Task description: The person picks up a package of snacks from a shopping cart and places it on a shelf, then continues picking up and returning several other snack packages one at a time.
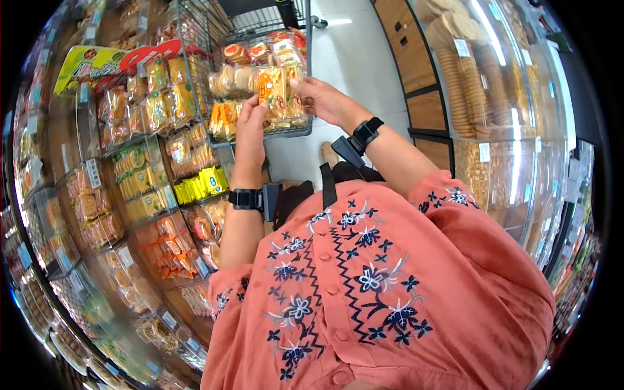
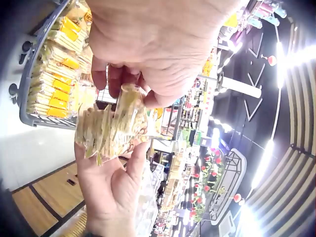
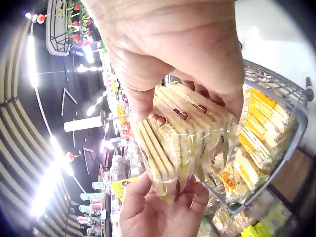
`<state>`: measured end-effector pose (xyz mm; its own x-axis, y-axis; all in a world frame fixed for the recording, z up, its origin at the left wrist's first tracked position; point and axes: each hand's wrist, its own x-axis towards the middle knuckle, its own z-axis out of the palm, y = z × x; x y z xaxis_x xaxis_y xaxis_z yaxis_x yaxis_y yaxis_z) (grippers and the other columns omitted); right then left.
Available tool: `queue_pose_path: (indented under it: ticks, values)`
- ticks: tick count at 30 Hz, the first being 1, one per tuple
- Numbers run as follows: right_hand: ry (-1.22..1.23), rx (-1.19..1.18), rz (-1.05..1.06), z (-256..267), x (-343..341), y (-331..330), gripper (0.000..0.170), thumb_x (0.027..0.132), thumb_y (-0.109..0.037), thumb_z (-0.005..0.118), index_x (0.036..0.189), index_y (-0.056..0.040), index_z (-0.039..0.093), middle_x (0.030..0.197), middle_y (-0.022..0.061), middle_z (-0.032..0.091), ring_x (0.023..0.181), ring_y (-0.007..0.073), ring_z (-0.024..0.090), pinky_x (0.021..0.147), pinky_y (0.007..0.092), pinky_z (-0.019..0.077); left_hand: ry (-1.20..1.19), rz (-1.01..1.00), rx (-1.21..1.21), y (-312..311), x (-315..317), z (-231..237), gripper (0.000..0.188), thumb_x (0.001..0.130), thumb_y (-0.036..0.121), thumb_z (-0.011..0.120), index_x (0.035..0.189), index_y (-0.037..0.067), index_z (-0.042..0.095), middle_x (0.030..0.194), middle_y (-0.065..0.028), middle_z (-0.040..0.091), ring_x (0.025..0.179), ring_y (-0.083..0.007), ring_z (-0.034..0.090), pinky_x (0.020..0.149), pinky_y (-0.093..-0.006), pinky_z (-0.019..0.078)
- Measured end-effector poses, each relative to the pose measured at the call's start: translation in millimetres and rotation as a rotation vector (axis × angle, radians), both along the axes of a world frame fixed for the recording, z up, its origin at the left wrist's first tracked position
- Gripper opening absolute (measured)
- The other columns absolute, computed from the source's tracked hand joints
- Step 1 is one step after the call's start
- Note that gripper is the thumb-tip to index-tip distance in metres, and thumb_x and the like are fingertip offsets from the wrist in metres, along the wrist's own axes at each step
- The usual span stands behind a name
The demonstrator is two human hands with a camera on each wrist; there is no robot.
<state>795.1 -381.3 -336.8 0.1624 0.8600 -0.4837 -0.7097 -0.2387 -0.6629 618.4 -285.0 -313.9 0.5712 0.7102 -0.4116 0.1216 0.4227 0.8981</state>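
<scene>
Both hands hold a clear plastic pack of thin, flat biscuits [image 1: 279, 94] with yellow and orange print, over the near end of a shopping cart [image 1: 296, 132]. My left hand [image 1: 249, 130] grips its left edge, thumb on the printed face. At the opposite edge, my right hand [image 1: 328, 102] pinches it, thumb in front and fingers behind. The right wrist view shows the stacked biscuit edges [image 3: 182, 128] through the crinkled wrapper. Seen from the left wrist, the right hand [image 2: 108, 190] supports the pack from the other side.
More biscuit packs [image 1: 224, 120] with orange labels lie in the cart, along with red-labelled packs [image 1: 260, 52]. Shelves of bagged snacks [image 1: 140, 175] line the left side, including bright yellow packs [image 1: 200, 185]. Clear bins of biscuits [image 1: 465, 84] stand at the right above wooden cabinets [image 1: 426, 110].
</scene>
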Motion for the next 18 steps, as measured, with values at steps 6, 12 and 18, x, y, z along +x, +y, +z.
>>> queue_pose_path:
  ticks: [6, 12, 18]
  values:
    - [-0.026, 0.072, 0.056, 12, -38, 31, 0.061, 0.090, -0.043, 0.074, 0.128, -0.0019, 0.051, 0.104, 0.0031, 0.062, 0.089, 0.0104, 0.061, 0.078, 0.0251, 0.0513, 0.083, 0.052, 0.221, -8, -19, 7, 0.047, 0.100, 0.027, 0.051, 0.135, -0.003, 0.045, 0.124, -0.0100, 0.056, 0.113, -0.0185, 0.051, 0.101, -0.0308, 0.0378]
    - [-0.109, 0.070, 0.142, 23, -72, 65, 0.041, 0.092, -0.039, 0.070, 0.118, -0.0101, 0.056, 0.089, -0.0034, 0.056, 0.076, 0.0063, 0.054, 0.070, 0.0221, 0.0467, 0.067, 0.004, 0.339, -4, -45, 63, 0.063, 0.102, 0.035, 0.045, 0.146, -0.009, 0.031, 0.138, -0.0225, 0.049, 0.127, -0.0285, 0.048, 0.109, -0.0343, 0.0352]
    - [0.143, 0.364, 0.182, 92, -141, 104, 0.033, 0.098, -0.027, 0.060, 0.126, -0.0092, 0.058, 0.113, 0.0039, 0.065, 0.103, 0.0129, 0.062, 0.086, 0.0280, 0.0492, -0.070, 0.060, 0.267, 39, -120, 88, 0.070, 0.097, 0.033, 0.062, 0.150, -0.002, 0.033, 0.141, -0.0101, 0.048, 0.130, -0.0187, 0.044, 0.111, -0.0328, 0.0338]
